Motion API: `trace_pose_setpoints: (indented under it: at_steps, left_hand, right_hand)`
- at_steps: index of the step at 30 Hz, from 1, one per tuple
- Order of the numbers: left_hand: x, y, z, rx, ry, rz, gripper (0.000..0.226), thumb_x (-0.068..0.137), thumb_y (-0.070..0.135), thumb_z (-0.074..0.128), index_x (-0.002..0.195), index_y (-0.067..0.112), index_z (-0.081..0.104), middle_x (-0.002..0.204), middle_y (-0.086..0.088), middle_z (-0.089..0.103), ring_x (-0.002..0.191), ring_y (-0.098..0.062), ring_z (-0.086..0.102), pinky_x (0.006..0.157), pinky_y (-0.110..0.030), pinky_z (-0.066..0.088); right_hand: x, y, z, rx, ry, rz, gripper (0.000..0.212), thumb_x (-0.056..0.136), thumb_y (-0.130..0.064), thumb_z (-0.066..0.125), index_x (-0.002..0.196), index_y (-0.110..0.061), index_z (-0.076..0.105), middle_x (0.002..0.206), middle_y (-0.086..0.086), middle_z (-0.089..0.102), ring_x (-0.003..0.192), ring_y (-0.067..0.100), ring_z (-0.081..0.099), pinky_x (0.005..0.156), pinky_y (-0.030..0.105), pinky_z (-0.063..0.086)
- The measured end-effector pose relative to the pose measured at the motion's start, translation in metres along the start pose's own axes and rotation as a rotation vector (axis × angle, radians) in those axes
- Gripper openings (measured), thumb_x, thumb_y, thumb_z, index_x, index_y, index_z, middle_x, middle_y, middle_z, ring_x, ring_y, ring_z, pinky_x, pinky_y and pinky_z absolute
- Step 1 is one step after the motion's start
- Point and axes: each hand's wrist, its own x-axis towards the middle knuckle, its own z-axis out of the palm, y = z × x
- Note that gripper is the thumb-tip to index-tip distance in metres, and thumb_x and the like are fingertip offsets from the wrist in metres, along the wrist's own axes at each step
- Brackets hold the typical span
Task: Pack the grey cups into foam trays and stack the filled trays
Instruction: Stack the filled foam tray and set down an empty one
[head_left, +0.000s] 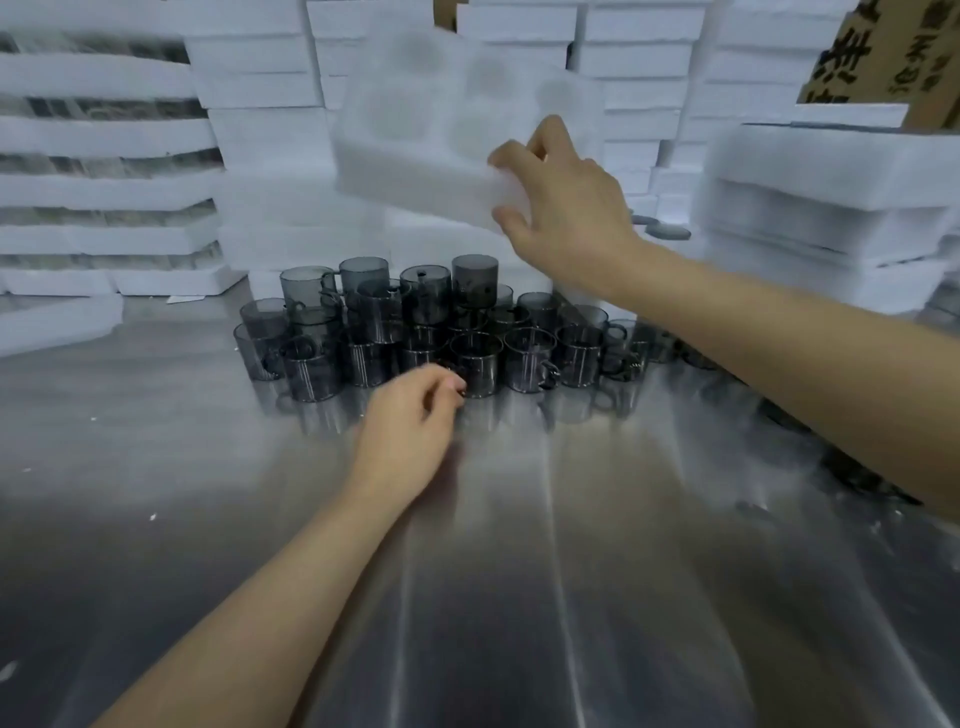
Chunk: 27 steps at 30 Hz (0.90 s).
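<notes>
Gripping tilted empty tray (447, 119) by near-right corner in right hand (566, 208) above cups (426, 332), with left hand (410, 421) nearer cups, curled, hold unclear.

txt | cardboard box (883, 52), top rt | black printed chars, cut off + blurred, unreadable

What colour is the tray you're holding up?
The foam tray is white, clearest in the head view.

translucent smoke-grey cups (470, 358) with a glossy, glass-like sheen stand on a brushed metal table (519, 571) that mirrors them; the lifted tray (415, 130) and the stacked trays (831, 208) behind are matt white foam with a grainy surface, beside brown printed cardboard (883, 47)
</notes>
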Motion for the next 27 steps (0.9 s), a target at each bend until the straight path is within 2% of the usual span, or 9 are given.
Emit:
trace_pose_setpoints:
  at_steps: [5,8,12,14,16,19,21,23,27]
  left_hand:
    - [0.005,-0.001,-0.015,-0.054,0.22,-0.153,0.02,0.093,0.004,0.05,0.097,0.015,0.066,0.094,0.001,0.065,0.079,-0.008,0.055,0.077,-0.019,0.044]
    - [-0.001,-0.002,-0.015,-0.017,0.105,-0.216,0.019,0.092,0.0,0.054,0.077,0.011,0.056,0.071,0.0,0.053,0.068,-0.009,0.056,0.069,-0.024,0.04]
    - [-0.012,0.011,-0.022,-0.359,0.036,-0.379,0.042,0.097,-0.005,0.044,0.061,0.012,0.055,0.048,0.009,0.056,0.048,-0.006,0.06,0.056,-0.024,0.045]
    - [-0.02,0.017,-0.025,-0.402,0.005,-0.28,0.031,0.096,-0.006,0.048,0.075,0.015,0.058,0.06,0.015,0.062,0.057,0.002,0.058,0.057,-0.016,0.049]
    - [-0.025,0.02,-0.027,-0.363,-0.105,-0.196,0.023,0.091,-0.008,0.056,0.091,0.016,0.057,0.084,0.009,0.062,0.08,-0.005,0.057,0.075,-0.021,0.05]
    - [-0.025,0.016,-0.028,-0.229,-0.28,-0.162,0.025,0.088,-0.008,0.058,0.085,0.017,0.054,0.083,0.006,0.056,0.081,-0.008,0.051,0.081,-0.03,0.043]
    - [-0.023,0.015,-0.026,-0.101,-0.371,-0.15,0.026,0.09,-0.001,0.058,0.088,0.024,0.054,0.088,0.006,0.057,0.081,-0.005,0.05,0.083,-0.029,0.042]
    - [-0.019,0.011,-0.022,0.026,-0.43,-0.134,0.022,0.092,0.008,0.058,0.108,0.024,0.057,0.11,0.002,0.06,0.101,-0.013,0.054,0.095,-0.034,0.044]
    - [-0.011,0.009,-0.019,0.022,-0.443,-0.097,0.036,0.093,0.015,0.059,0.127,0.026,0.056,0.133,0.007,0.055,0.122,-0.017,0.051,0.103,-0.045,0.043]
  right_hand:
    - [-0.108,-0.018,-0.073,0.159,0.159,-0.032,0.045,0.077,-0.038,0.052,0.117,-0.017,0.059,0.102,0.008,0.051,0.065,0.029,0.051,0.053,0.029,0.038]
    - [-0.158,-0.019,-0.082,0.233,0.219,-0.115,0.042,0.075,-0.03,0.056,0.108,-0.007,0.068,0.09,0.013,0.057,0.062,0.031,0.056,0.049,0.034,0.048]
    - [-0.19,0.001,-0.073,0.283,0.096,-0.242,0.039,0.075,-0.022,0.062,0.108,-0.003,0.07,0.088,0.014,0.062,0.065,0.03,0.06,0.051,0.036,0.05]
    - [-0.192,0.007,-0.071,0.358,0.031,-0.2,0.041,0.078,-0.024,0.061,0.113,-0.006,0.068,0.093,0.011,0.063,0.074,0.027,0.062,0.056,0.038,0.052]
    - [-0.189,0.01,-0.071,0.437,-0.006,-0.135,0.039,0.078,-0.023,0.063,0.113,-0.008,0.068,0.095,0.008,0.063,0.082,0.024,0.062,0.064,0.042,0.053]
    - [-0.184,0.014,-0.08,0.556,-0.075,-0.075,0.033,0.075,-0.02,0.065,0.106,-0.01,0.071,0.09,0.005,0.064,0.081,0.02,0.062,0.073,0.039,0.052]
    - [-0.182,0.017,-0.088,0.634,-0.14,-0.015,0.032,0.073,-0.027,0.059,0.099,-0.015,0.073,0.085,0.004,0.065,0.079,0.02,0.061,0.072,0.029,0.048]
    - [-0.18,0.024,-0.095,0.685,-0.236,0.061,0.028,0.07,-0.031,0.053,0.09,-0.025,0.071,0.082,0.0,0.065,0.076,0.02,0.06,0.069,0.024,0.044]
    - [-0.178,0.037,-0.099,0.699,-0.265,0.125,0.033,0.081,-0.017,0.044,0.096,-0.032,0.07,0.074,0.002,0.063,0.067,0.023,0.056,0.062,0.037,0.045]
